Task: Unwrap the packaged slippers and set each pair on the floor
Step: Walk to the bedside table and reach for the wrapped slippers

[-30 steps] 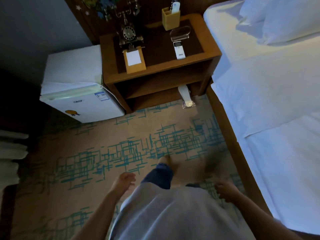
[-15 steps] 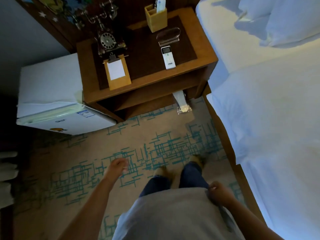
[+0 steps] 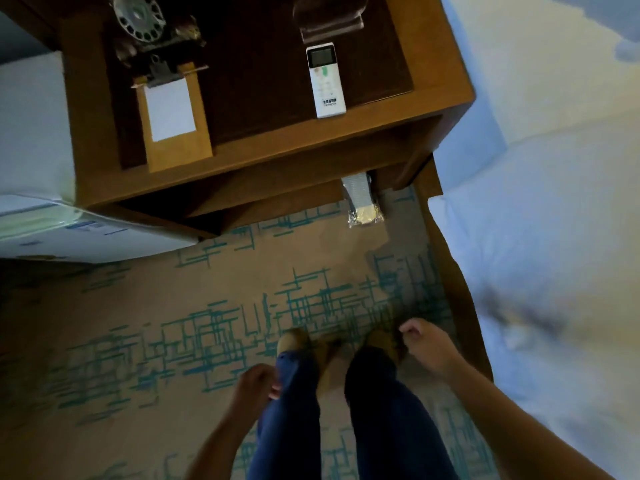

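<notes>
Head view, setting: a person stands on patterned carpet (image 3: 194,327) between a wooden bench (image 3: 277,147) and a bed (image 3: 540,209), looking straight down.
Head view, packaged slippers: the packaged slippers (image 3: 362,202) lean out of the bench's lower shelf at its right end, the clear-wrapped bottom end resting on the carpet just beside the bench leg and near the bed frame. Only one pack shows; whether more sit deeper in the shelf I cannot tell.
Head view, left hand: the left hand (image 3: 254,384) hangs loosely curled beside the left thigh, holding nothing.
Head view, right hand: the right hand (image 3: 424,344) hangs near the right foot, fingers loosely curled and empty, well apart from the pack.
Head view, bench top: a remote control (image 3: 325,81), a notepad on a clipboard (image 3: 171,112) and an old-style dial telephone (image 3: 145,19) sit on top; none need moving.
Step in hand: reaching the pack, by my judgement; nothing is unwrapped yet.
How to do it well: bend or crouch, take the pack by its middle with the right hand, and draw it out along its lean so it clears the shelf edge and bench leg.
Risk: the wrap looks slick and crinkled, so a grip on the end alone may slip.
</notes>
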### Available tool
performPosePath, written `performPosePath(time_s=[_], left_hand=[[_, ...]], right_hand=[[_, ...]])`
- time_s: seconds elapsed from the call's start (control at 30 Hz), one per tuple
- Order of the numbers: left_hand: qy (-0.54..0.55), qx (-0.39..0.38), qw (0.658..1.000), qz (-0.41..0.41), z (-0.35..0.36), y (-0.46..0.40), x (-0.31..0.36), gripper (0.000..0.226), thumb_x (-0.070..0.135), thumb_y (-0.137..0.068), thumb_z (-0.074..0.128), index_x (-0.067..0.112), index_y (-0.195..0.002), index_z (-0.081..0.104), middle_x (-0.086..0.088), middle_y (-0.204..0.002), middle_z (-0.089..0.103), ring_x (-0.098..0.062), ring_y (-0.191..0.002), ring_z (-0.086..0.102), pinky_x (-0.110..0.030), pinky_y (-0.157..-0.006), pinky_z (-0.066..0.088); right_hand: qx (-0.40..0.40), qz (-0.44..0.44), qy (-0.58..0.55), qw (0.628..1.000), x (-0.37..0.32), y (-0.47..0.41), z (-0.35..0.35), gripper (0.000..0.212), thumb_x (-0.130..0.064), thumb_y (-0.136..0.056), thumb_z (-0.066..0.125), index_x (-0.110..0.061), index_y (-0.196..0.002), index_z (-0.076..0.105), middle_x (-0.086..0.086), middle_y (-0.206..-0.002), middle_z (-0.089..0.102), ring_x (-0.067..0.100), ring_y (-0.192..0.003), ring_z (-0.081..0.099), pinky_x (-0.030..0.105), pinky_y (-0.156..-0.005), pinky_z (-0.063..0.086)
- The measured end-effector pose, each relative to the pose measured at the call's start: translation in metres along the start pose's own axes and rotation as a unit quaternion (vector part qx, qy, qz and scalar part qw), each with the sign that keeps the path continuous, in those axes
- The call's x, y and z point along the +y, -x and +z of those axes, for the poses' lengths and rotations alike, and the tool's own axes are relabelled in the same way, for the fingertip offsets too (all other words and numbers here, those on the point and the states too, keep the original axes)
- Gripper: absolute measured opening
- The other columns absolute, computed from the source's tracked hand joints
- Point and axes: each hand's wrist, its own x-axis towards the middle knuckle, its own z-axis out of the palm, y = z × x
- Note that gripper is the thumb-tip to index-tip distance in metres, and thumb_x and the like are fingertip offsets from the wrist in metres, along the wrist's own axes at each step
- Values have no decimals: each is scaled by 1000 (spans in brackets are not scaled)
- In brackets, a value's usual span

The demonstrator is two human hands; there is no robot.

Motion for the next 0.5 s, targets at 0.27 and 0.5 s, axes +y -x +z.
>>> performPosePath(time_s=[0.27, 0.5], left_hand=[[-149, -5, 980, 129, 42, -173, -11, 25, 11, -81, 49, 23, -60, 57, 5, -58, 54, -5, -52, 54, -10, -50, 36], [-251, 63, 937, 235, 69, -315, 4, 26, 38, -74, 37, 29, -85, 58, -11, -86, 68, -28, -79, 65, -37, -74, 55]], right_hand=[[43, -52, 75, 995, 12, -159, 39, 24, -16, -94, 42, -3, -103, 60, 17, -103, 65, 29, -93, 60, 37, -81, 47], [143, -84, 117, 979, 23, -283, 62, 27, -16, -92, 46, -9, -113, 60, 12, -114, 59, 28, -101, 59, 33, -81, 46]])
